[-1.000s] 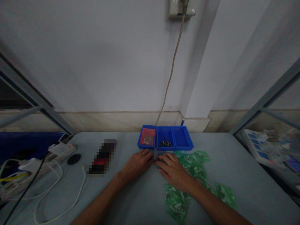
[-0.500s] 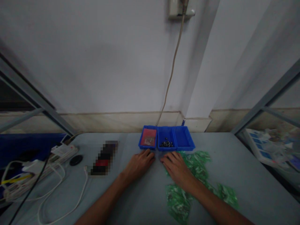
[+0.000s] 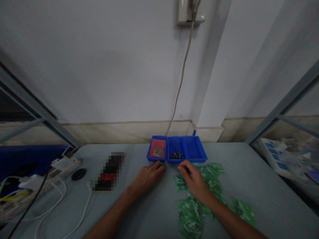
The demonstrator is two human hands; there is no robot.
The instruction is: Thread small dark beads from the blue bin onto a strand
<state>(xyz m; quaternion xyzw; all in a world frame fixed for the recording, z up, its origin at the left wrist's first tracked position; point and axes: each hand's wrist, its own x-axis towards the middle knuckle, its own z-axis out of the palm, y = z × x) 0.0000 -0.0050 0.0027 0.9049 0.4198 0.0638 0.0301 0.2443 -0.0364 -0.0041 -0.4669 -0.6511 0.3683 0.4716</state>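
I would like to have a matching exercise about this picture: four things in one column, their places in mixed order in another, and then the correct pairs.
Things
1. left hand
2. right hand
3. small dark pieces
4. round black disc

Places
A. in the middle blue tray
B. beside the power strip
C. over the green plastic bags
D. just in front of the leftmost blue tray

Pairs: 1-D, 2-C, 3-A, 4-B
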